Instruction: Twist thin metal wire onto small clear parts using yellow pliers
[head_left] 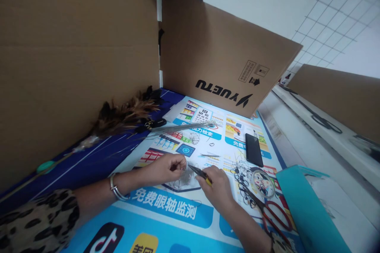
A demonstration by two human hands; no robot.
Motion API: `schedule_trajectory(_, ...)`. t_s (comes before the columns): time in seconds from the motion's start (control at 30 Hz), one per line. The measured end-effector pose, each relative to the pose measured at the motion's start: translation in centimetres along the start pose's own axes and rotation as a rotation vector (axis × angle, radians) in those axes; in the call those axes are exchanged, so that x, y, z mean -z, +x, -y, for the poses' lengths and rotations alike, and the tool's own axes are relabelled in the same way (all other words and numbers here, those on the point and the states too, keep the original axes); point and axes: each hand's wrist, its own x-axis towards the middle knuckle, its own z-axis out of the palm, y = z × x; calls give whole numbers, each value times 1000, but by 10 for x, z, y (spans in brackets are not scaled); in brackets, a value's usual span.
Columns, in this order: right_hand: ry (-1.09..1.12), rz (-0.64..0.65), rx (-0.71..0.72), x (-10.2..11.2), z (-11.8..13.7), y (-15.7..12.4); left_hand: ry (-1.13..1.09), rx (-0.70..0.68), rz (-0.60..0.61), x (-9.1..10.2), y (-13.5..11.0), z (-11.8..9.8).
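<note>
Around the pliers (199, 173): mostly flat printed sheet (204, 241), and the widest stretch of it runs below them, between the 2 forearms (135, 181), so that's the roomy side.
Right hand (216, 189): wrapped snugly round the pliers' handles. Can't tell if the tips are parted.
Left hand (175, 165): just left of the pliers' tips, thumb and fingers pressed together. Can't tell whether anything thin is pinched in there.
Wire tangle (181, 184): right under the left hand and the pliers' tips, kinda messy.
Cardboard: 1 plain panel (74, 47) well left of the pliers, 1 YUETU panel (208, 47) beyond them, meeting at a corner. Those are the hard edges.
Silver rods (184, 127): beyond the pliers, slanting across the print, so they block a good bit of that side.
Feathers (127, 114): farther up and left of the pliers, along the plain panel, with a black fob (158, 123) close by.
Black loops (242, 172): scattered right of the pliers, the nearest clutter over there.
Phone (254, 150): right of the pliers and a bit beyond, near the sheet's edge.
Scissors (277, 215): right and below the pliers, blades among the loops.
Teal case (308, 209): farther right of the pliers, past the scissors.
</note>
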Motion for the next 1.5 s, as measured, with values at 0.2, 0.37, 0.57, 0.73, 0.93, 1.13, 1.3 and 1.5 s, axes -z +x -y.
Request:
schedule_trajectory(0.2, -6, 0, 3, -1, -1, 0, 82, -58, -37, 2, -1, -3)
schedule_trajectory(0.37, 0, 3, 3, -1, -1, 0, 61, -30, -34, 0, -1, 1)
schedule_trajectory(0.57, -2, 3, -1, -1, -2, -1, -55, 11, 10, -2, 0, 3)
schedule_trajectory(0.73, -3, 10, -12, -2, -2, -1, -234, 83, 91, -3, -1, 1)
schedule_trajectory(0.93, -7, 22, -14, -1, -1, -1, -257, 38, 86, -5, -1, 4)
schedule_trajectory(1.13, -12, 16, -13, -2, -2, -2, -227, 57, 77, -6, 1, 2)
schedule_trajectory(1.3, -12, 14, -9, -1, -2, -1, -158, 52, 73, -6, 0, 0)
schedule_trajectory(1.5, -21, 14, -14, -1, -2, -1, -134, 40, 71, -5, 0, 0)
